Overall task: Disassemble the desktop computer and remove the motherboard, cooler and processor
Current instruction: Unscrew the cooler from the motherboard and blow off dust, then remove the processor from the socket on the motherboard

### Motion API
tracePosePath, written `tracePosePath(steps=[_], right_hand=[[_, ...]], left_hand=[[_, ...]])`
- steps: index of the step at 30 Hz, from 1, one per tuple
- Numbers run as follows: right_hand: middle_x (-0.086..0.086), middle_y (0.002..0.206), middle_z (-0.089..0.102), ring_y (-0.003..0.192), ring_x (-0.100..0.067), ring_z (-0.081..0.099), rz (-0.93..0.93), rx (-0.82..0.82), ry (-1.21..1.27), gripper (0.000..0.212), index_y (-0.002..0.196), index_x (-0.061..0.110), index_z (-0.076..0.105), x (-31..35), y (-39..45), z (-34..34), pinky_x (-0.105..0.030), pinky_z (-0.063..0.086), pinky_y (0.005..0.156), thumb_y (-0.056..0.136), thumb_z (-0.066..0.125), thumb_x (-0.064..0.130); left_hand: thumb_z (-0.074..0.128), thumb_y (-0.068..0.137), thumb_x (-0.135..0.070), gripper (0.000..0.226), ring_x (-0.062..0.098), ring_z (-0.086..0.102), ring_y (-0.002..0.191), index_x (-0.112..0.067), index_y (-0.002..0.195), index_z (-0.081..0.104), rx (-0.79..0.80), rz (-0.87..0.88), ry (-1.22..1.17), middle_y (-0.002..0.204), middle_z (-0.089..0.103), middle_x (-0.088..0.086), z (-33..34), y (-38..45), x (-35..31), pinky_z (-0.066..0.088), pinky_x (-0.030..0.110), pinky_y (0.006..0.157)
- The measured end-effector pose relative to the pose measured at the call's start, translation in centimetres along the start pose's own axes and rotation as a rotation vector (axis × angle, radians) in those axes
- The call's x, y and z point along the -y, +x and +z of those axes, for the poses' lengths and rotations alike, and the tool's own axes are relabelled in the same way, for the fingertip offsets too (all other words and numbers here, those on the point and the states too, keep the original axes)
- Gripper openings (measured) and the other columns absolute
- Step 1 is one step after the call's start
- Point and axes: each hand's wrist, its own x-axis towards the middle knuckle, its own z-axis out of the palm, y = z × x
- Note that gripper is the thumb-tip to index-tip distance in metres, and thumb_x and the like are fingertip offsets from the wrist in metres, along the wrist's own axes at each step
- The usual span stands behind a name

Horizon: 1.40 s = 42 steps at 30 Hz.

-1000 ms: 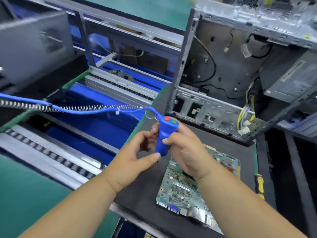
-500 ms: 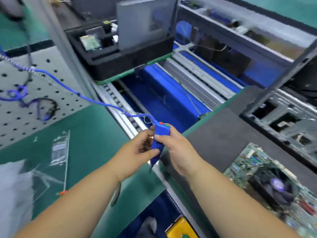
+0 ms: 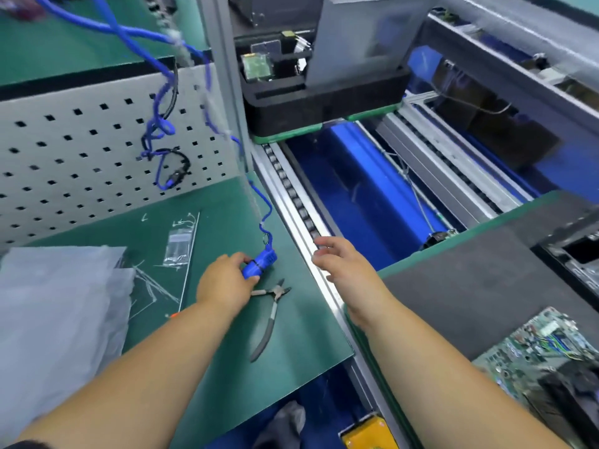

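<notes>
My left hand [image 3: 223, 280] grips a blue electric screwdriver [image 3: 259, 264] on a coiled blue cable, low over the green side mat [image 3: 227, 367]. Over the conveyor rail, my right hand [image 3: 340, 264] hovers with relaxed fingers and holds nothing. The green motherboard [image 3: 531, 345] with its black cooler [image 3: 570, 393] lies on the dark foam pad [image 3: 470, 296] at the lower right. Only a corner of the computer case [image 3: 580, 257] shows at the right edge.
Grey-handled cutting pliers [image 3: 270, 315] lie on the mat just right of my left hand. A small clear bag [image 3: 177, 247] and plastic sheeting [image 3: 58, 306] lie to the left. A pegboard [image 3: 97, 157] stands behind. A black tray [image 3: 324, 102] sits on the conveyor.
My view swung left, away from the case. My right hand let go of the screwdriver, and my left hand carried it down to the green mat.
</notes>
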Motion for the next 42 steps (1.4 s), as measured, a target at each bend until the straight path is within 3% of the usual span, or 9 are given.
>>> tracePosePath(steps=[10,15,19,24,27,30,33,36,42], right_hand=[[0.008,0.107,0.060,0.088,-0.002,0.055,0.007,-0.014,0.008,0.025,0.110,0.033,0.063,-0.6,-0.5,-1.1,-0.022,0.038,0.075,0.089,0.059,0.022],[0.005,0.112,0.063,0.095,-0.008,0.059,-0.013,-0.047,0.012,0.024,0.110,0.033,0.064,-0.4,-1.7,-3.0,-0.024,0.042,0.083,0.089,0.061,0.022],[0.011,0.102,0.061,0.080,0.005,0.058,-0.056,-0.108,0.027,0.024,0.110,0.031,0.063,0.1,-3.6,-5.7,-0.013,0.043,0.069,0.090,0.057,0.017],[0.013,0.097,0.060,0.066,0.004,0.054,-0.078,-0.289,-0.006,0.023,0.110,0.027,0.064,0.2,-7.1,-11.4,-0.009,0.040,0.057,0.092,0.057,0.014],[0.008,0.102,0.062,0.083,-0.009,0.060,-0.106,-0.442,-0.114,0.022,0.106,0.026,0.064,-0.5,-9.9,-15.1,-0.016,0.043,0.066,0.089,0.061,0.012],[0.005,0.109,0.057,0.089,-0.006,0.054,-0.098,-0.606,-0.338,0.023,0.104,0.030,0.061,-2.2,-12.9,-19.1,-0.020,0.041,0.076,0.084,0.069,0.021],[0.004,0.123,0.048,0.115,-0.016,0.040,0.094,-0.734,-0.820,0.066,0.127,0.029,0.052,-4.3,-15.6,-22.9,-0.030,0.035,0.095,0.071,0.075,0.054],[-0.002,0.138,0.038,0.129,-0.029,0.033,0.356,-0.656,-0.983,0.110,0.146,0.028,0.030,-6.1,-17.3,-24.9,-0.040,0.034,0.103,0.056,0.067,0.079],[0.002,0.138,0.047,0.126,-0.027,0.043,0.356,-0.581,-1.064,0.115,0.140,0.031,0.035,-8.3,-17.6,-25.0,-0.048,0.033,0.100,0.042,0.055,0.086]], left_hand=[[0.074,0.080,-0.037,0.040,0.030,0.054,0.105,-0.026,0.116,0.059,-0.097,-0.030,0.131,0.110,0.055,0.006,0.8,0.3,0.3,0.041,0.037,0.088],[0.066,0.085,-0.036,0.019,0.029,0.058,0.086,-0.024,0.086,0.051,-0.180,0.000,-0.068,0.089,0.059,0.000,0.0,-2.5,-2.9,0.042,0.036,0.073],[0.067,0.085,-0.033,0.022,0.010,0.054,0.061,-0.028,0.072,0.049,-0.039,0.221,-0.280,0.063,0.055,-0.007,0.4,-4.5,-7.5,0.036,0.027,0.054],[0.063,0.081,-0.038,0.011,0.008,0.053,0.067,-0.034,0.077,0.054,0.146,0.577,-0.399,0.077,0.056,-0.016,1.1,-6.0,-15.7,0.040,0.025,0.058],[0.063,0.080,-0.038,0.010,0.010,0.053,0.068,-0.032,0.077,0.055,0.252,0.701,-0.467,0.075,0.056,-0.010,2.1,-7.4,-20.4,0.044,0.025,0.062],[0.064,0.079,-0.034,0.010,0.013,0.052,0.067,-0.030,0.077,0.056,0.364,0.811,-0.522,0.073,0.054,-0.007,3.0,-9.0,-24.3,0.047,0.029,0.064],[0.067,0.080,-0.025,0.011,0.013,0.052,0.066,-0.027,0.076,0.057,0.453,0.907,-0.536,0.074,0.054,-0.006,4.1,-10.5,-27.3,0.047,0.028,0.064],[0.068,0.084,-0.016,0.017,0.012,0.053,0.068,-0.028,0.078,0.058,0.546,0.933,-0.546,0.077,0.055,-0.005,5.2,-11.7,-29.4,0.047,0.026,0.067],[0.051,0.089,-0.006,0.028,0.004,0.048,0.069,-0.033,0.083,0.054,0.670,0.879,-0.579,0.080,0.055,-0.007,6.8,-12.7,-31.8,0.038,0.014,0.063]])
